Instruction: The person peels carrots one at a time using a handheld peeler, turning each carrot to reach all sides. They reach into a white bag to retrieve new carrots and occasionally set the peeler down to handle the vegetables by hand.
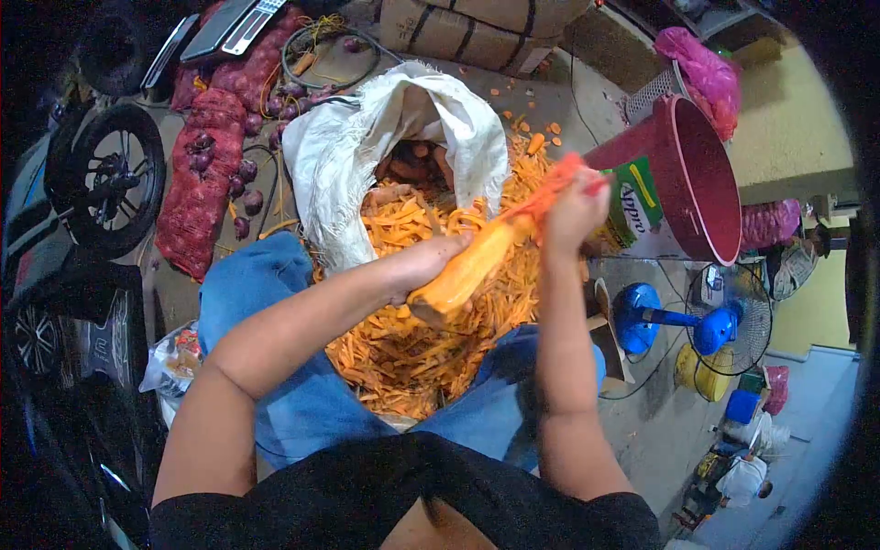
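A large peeled carrot (472,270) lies in my left hand (429,263), which is closed around it, thick cut end toward me. My right hand (577,209) is closed on a red-orange peeler (547,188), smeared by motion, at the far end of the carrot. Where blade and carrot meet is too blurred to tell. Below both hands spreads a heap of orange carrot peelings (394,353) between my legs. Just beyond it, a white woven sack (335,165) gapes toward me, with unpeeled carrots (412,165) inside its mouth.
A dark red tub (710,183) lies tipped on its side at right, near a blue fan (710,330). Red net bags of onions (197,197) and a motorbike wheel (119,174) are at left. A taped carton (467,37) stands behind. A person (742,478) is far right.
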### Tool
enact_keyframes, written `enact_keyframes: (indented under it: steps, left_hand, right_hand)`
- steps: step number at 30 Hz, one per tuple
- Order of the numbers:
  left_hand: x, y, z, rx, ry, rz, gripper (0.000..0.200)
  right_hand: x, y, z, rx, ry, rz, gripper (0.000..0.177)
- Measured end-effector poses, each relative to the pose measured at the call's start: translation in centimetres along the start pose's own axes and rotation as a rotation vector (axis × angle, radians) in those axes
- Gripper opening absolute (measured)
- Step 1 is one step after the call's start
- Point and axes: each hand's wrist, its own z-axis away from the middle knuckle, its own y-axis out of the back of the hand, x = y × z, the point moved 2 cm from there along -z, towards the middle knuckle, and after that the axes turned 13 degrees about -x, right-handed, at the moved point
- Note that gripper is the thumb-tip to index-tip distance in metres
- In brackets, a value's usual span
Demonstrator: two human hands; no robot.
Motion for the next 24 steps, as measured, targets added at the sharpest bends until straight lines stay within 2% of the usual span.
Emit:
enact_keyframes:
  steps: [2, 4, 6, 8, 10, 12, 13, 14, 15, 17, 18, 19, 20, 21, 22, 24]
  left_hand:
    - [-0.4, -0.2, 0.1, -0.097, 0.056, 0.086, 0.041]
    - [-0.3, -0.3, 0.1, -0.094, -0.017, 0.054, 0.042]
    - [-0.5, 0.0, -0.2, -0.103, 0.049, 0.34, 0.042]
    - [-0.4, 0.7, -0.5, -0.038, 0.018, 0.333, 0.042]
    - [-0.3, 0.7, -0.9, 0.018, -0.005, 0.319, 0.042]
    - [-0.1, 0.6, -1.3, 0.093, -0.136, 0.408, 0.042]
    - [-0.5, 1.0, -1.2, 0.099, -0.113, 0.301, 0.043]
    - [-0.7, 1.1, -1.0, 0.101, -0.111, 0.304, 0.043]
    - [-0.8, 0.8, -0.8, 0.031, -0.02, 0.243, 0.042]
    - [-0.2, -0.2, 0.2, -0.038, 0.151, 0.086, 0.041]
    - [-0.7, -0.3, 0.2, -0.038, 0.151, 0.082, 0.041]
    - [-1.2, -0.2, -0.1, 0.006, 0.008, 0.038, 0.04]
    - [-1.4, -0.1, -0.2, 0.047, -0.136, -0.004, 0.04]
    - [-1.0, -0.3, 0.0, 0.013, -0.096, 0.125, 0.038]
    - [-0.8, 0.1, -0.1, 0.012, -0.097, 0.125, 0.038]
    - [-1.1, 1.2, -0.4, -0.039, 0.067, 0.296, 0.038]
  right_hand:
    - [2.8, 2.6, -2.4, 0.202, -0.068, 0.154, 0.012]
    - [3.1, 3.3, -2.6, 0.244, -0.138, 0.06, 0.011]
    - [2.4, 3.1, -2.3, 0.273, -0.2, -0.035, 0.011]
    - [-1.5, 0.7, -0.1, -0.013, 0.017, -0.347, 0.011]
    - [-4.9, -1.3, 3.4, -0.2, 0.115, -0.149, 0.012]
    - [-5.7, -3.3, 6.5, -0.242, 0.12, -0.189, 0.013]
    - [-5.4, -3.3, 6.3, -0.241, 0.117, -0.192, 0.013]
    - [-4.8, -3.0, 5.6, -0.206, 0.132, -0.111, 0.014]
    - [-4.1, -2.5, 4.5, -0.172, 0.15, -0.027, 0.014]
    - [-0.6, -0.3, 0.2, 0.017, 0.02, 0.168, 0.015]
    - [2.0, 1.3, -1.7, 0.126, -0.018, 0.222, 0.014]
    - [3.7, 2.5, -2.7, 0.235, -0.059, 0.277, 0.013]
    - [3.7, 2.8, -2.7, 0.238, -0.062, 0.278, 0.013]
    - [3.7, 3.0, -2.7, 0.246, -0.174, 0.122, 0.013]
    - [3.5, 3.1, -2.7, 0.248, -0.282, -0.035, 0.013]
    - [0.8, 1.4, -1.3, 0.036, -0.085, -0.175, 0.014]
